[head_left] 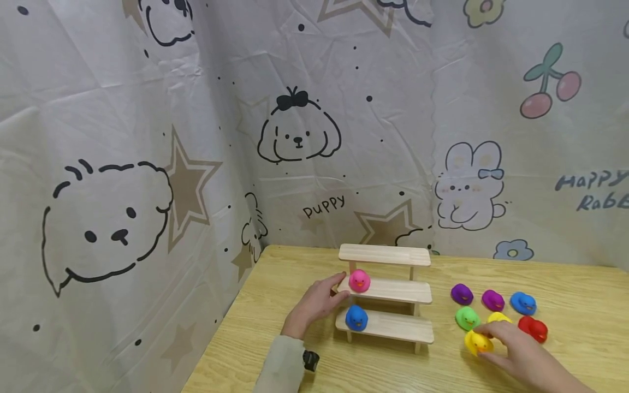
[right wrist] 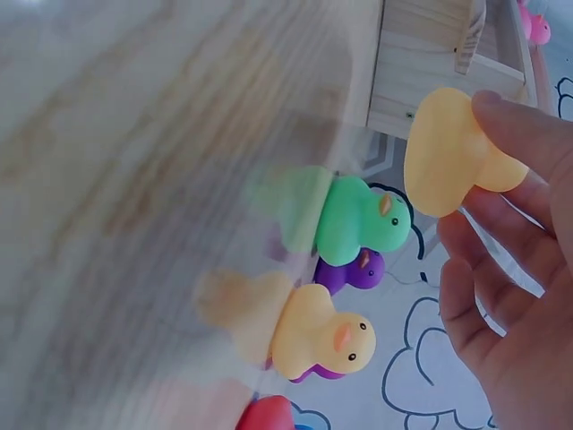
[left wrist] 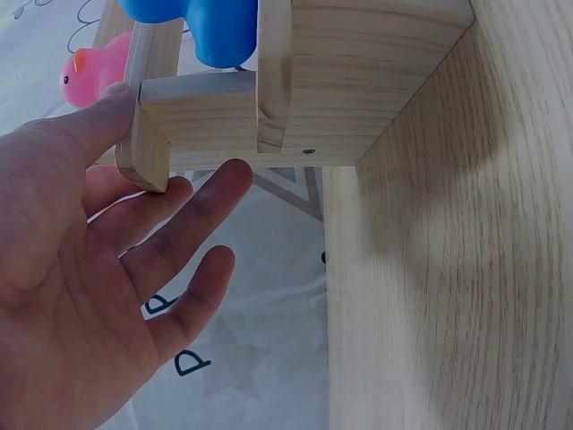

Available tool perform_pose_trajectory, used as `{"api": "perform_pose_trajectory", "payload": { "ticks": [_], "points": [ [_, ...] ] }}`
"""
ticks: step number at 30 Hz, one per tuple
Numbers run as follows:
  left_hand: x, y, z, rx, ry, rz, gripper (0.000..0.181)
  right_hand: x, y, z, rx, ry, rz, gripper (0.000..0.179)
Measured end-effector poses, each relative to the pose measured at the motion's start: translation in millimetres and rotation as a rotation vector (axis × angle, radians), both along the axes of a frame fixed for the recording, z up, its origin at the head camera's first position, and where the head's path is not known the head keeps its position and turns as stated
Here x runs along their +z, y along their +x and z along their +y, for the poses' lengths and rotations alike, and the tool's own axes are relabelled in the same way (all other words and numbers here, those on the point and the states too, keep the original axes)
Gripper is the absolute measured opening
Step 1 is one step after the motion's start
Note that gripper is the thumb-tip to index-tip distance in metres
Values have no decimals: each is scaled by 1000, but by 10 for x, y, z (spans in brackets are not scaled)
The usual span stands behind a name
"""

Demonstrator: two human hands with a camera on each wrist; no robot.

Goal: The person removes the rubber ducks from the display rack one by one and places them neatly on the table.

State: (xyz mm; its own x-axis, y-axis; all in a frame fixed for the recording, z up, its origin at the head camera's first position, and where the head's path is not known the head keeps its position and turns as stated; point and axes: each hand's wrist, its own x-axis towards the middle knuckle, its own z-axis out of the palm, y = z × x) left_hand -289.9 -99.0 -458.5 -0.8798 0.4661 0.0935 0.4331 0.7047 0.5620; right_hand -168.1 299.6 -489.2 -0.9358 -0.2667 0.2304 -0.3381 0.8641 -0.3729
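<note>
A three-step wooden shelf (head_left: 393, 290) stands on the table. On the left end of its middle step sits a pink toy duck (head_left: 360, 281); below it, a blue toy duck (head_left: 356, 319) sits on the bottom step. My left hand (head_left: 318, 303) holds the middle step's left end, thumb on top and fingers underneath, as the left wrist view shows. With thumb and fingers, my right hand (head_left: 516, 349) pinches a yellow toy duck (head_left: 474, 344). In the right wrist view this yellow duck (right wrist: 439, 152) is off the table, its underside towards the camera.
Right of the shelf stand more toy ducks: purple (head_left: 462, 294), magenta (head_left: 493, 300), blue (head_left: 523, 303), green (head_left: 467, 318), red (head_left: 533, 328) and a second yellow one (head_left: 499, 317), partly behind my right hand. A printed curtain (head_left: 393, 164) hangs behind the table.
</note>
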Motion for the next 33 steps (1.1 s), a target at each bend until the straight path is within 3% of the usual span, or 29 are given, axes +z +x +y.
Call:
{"api": "perform_pose_trajectory", "payload": {
  "ticks": [3,8,14,33],
  "points": [
    [5,0,-10,-7,5,5,55,-5,-4,9,18,2,-98,38],
    [6,3,-9,-8,3,6,55,-42,-25,49,68,-3,-169,38],
    [12,4,-3,-10,4,7,55,-69,-46,37,34,-24,-253,38],
    [12,6,-1,-2,-7,2,55,-103,-95,40,53,16,-273,38]
  ]
}}
